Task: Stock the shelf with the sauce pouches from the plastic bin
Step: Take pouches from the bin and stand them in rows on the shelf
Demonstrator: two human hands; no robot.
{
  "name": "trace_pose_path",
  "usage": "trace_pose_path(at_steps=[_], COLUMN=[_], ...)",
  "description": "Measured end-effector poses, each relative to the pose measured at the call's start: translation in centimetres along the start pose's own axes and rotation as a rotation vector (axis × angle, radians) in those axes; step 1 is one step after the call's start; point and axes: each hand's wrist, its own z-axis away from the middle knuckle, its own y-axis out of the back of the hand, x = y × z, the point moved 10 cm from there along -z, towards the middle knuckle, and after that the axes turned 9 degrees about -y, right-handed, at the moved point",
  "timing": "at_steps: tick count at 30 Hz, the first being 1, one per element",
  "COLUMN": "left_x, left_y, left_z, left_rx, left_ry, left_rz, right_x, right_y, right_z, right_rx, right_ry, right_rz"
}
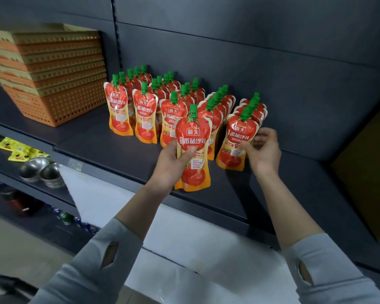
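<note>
Several red and orange tomato sauce pouches with green caps [145, 115] stand in rows on the dark grey shelf [110, 148]. My left hand [171, 165] grips one pouch [193, 150] upright by its left side, just above the shelf's front part. My right hand [262, 150] pinches the right edge of the front pouch of the rightmost row [237, 141], which stands on the shelf. The plastic bin is not clearly in view; a white surface [184, 244] lies below my arms.
A stack of orange and tan perforated baskets [51, 71] stands at the shelf's left end. Lower shelves at left hold yellow packets [20, 150], metal bowls [42, 172] and bottles. A yellow-brown panel [369, 167] stands at right. Bare shelf extends right of the pouches.
</note>
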Motion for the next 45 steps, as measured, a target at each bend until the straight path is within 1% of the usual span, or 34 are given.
trace_pose_path(at_steps=[2, 3, 4, 7, 8, 9, 13, 16, 18, 21, 23, 26, 29, 35, 42, 45], left_x=[0.0, -0.1, -0.2, -0.6, -0.7, -0.7, -0.9, 0.6, 2.7, 6.6, 8.3, 10.1, 11.1, 10.4, 9.1, 8.9], left_y=[-1.0, -1.6, -2.5, -5.3, -6.3, -7.2, -10.8, -12.8, -12.9, -12.8, -13.1, -14.2, -15.8, -17.6, -17.7, -17.5], left_z=[0.2, 0.3, 0.3, 0.5, 0.4, 0.5, 0.4, -0.2, -1.1, -2.2, -3.3, -5.4, -7.7, -9.9, -10.5, -10.6], left_rx=[-0.024, -0.043, -0.066, -0.136, -0.153, -0.170, -0.263, -0.290, -0.229, -0.091, -0.037, -0.018, -0.051, -0.146, -0.166, -0.169], left_ry=[-0.005, -0.008, -0.011, -0.016, -0.021, -0.024, -0.050, -0.142, -0.309, -0.632, -0.733, -0.823, -0.857, -0.812, -0.753, -0.731], left_rz=[0.001, 0.004, 0.008, 0.015, 0.016, 0.015, -0.008, -0.064, -0.251, -0.618, -0.759, -0.891, -1.006, -1.130, -1.126, -1.113], right_x=[-1.6, -2.4, -3.1, -4.2, -4.2, -4.2, -2.8, -1.9, -1.6, -0.7, 0.1, 1.5, 2.5, 4.1, 4.2, 3.5], right_y=[2.0, 2.3, 2.0, -0.8, -1.1, -0.9, 1.6, 4.3, 6.7, 9.9, 11.1, 11.3, 10.2, 7.2, 5.4, 4.9], right_z=[1.0, 1.6, 2.0, 3.7, 4.0, 4.0, 2.9, 1.2, -0.4, -3.2, -5.3, -8.2, -10.8, -14.9, -17.3, -17.7], right_rx=[0.084, 0.062, -0.017, -0.397, -0.466, -0.495, -0.510, -0.461, -0.372, -0.223, -0.137, -0.061, -0.044, -0.066, -0.038, -0.039], right_ry=[0.107, 0.145, 0.163, 0.120, 0.102, 0.086, -0.012, -0.028, -0.017, -0.023, -0.036, -0.078, -0.105, -0.144, -0.141, -0.105], right_rz=[-0.049, -0.078, -0.106, -0.152, -0.170, -0.189, -0.287, -0.304, -0.305, -0.292, -0.262, -0.237, -0.225, -0.184, -0.176, -0.106])
